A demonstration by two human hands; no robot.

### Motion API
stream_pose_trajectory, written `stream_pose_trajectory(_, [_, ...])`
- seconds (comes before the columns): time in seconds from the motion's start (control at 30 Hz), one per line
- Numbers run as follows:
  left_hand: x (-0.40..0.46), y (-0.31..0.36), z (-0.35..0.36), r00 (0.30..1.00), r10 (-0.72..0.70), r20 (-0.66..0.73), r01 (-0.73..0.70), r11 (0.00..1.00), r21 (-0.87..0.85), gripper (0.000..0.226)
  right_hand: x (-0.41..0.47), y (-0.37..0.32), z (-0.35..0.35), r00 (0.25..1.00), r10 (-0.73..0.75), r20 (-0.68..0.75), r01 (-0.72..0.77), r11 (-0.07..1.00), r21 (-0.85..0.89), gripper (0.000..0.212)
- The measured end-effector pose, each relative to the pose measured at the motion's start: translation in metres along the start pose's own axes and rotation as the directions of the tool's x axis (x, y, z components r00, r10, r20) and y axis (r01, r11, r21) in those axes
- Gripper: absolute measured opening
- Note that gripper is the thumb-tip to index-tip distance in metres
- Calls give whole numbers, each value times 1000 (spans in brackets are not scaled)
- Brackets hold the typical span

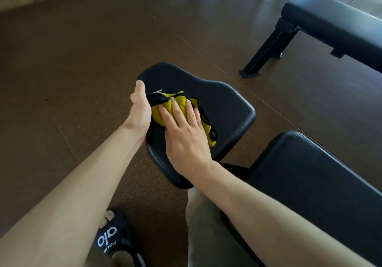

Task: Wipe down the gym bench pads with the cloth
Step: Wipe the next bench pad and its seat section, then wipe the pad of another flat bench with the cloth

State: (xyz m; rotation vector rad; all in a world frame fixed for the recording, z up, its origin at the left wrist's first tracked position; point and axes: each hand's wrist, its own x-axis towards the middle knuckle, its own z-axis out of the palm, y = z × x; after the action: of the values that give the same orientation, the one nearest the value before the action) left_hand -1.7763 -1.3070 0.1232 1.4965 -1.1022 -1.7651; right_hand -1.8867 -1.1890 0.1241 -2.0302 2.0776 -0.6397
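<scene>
A crumpled yellow cloth with black trim [180, 100] lies on the small black seat pad [227, 109] of the bench in front of me. My right hand [186, 136] presses down on the cloth with its fingers spread and straight. My left hand [140, 109] holds the pad's left edge, thumb lying along the rim and fingers hidden below it. The longer black back pad [310, 175] runs off to the lower right, separated from the seat pad by a gap.
A second black bench [330, 18] on a black metal leg [266, 53] stands at the upper right. Brown speckled floor [72, 70] lies to the left and behind. My foot in a black shoe [113, 239] is planted at the bottom, beside my leg [202, 225].
</scene>
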Motion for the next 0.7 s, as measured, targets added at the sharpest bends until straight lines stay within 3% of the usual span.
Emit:
stream_pose_trajectory(0.1, [-14,20,-2,999,40,6,-40,997,-65,84,41,5,-2,995,-94,24,94,995,17,55])
stream_pose_trajectory(0.2, [-3,23,-16,993,94,-66,-100,991,-93,70,84,6,3,995,-96,-14,96,995,-4,53])
stream_pose_trajectory(0.37, [0,44,-44,983,22,-185,-15,999,38,53,146,-4,8,997,-38,-60,39,999,15,43])
stream_pose_trajectory(0.43, [-2,69,-57,975,28,-219,-8,996,92,51,170,-14,-2,995,53,-85,-38,986,165,37])
stream_pose_trajectory(0.47, [-1,84,-64,975,33,-221,-5,992,123,50,181,-24,-13,984,175,-29,-154,923,352,34])
stream_pose_trajectory(0.5, [0,100,-71,978,24,-208,5,990,139,54,190,-38,-26,942,318,105,-316,743,590,31])
stream_pose_trajectory(0.53, [0,117,-76,982,12,-189,16,990,142,61,195,-54,-41,864,408,294,-464,420,780,28])
stream_pose_trajectory(0.57, [-1,136,-80,987,-11,-163,31,993,117,67,197,-67,-52,776,405,483,-556,79,827,27])
stream_pose_trajectory(0.6, [0,152,-84,990,-52,-133,63,995,77,69,196,-78,-65,698,340,631,-603,-197,773,29])
stream_pose_trajectory(0.63, [-1,170,-87,991,-100,-92,104,994,35,64,193,-88,-78,645,259,719,-621,-371,691,34])
stream_pose_trajectory(0.7, [-11,207,-91,984,-176,-23,176,984,4,51,190,-105,-105,633,145,761,-614,-504,607,43])
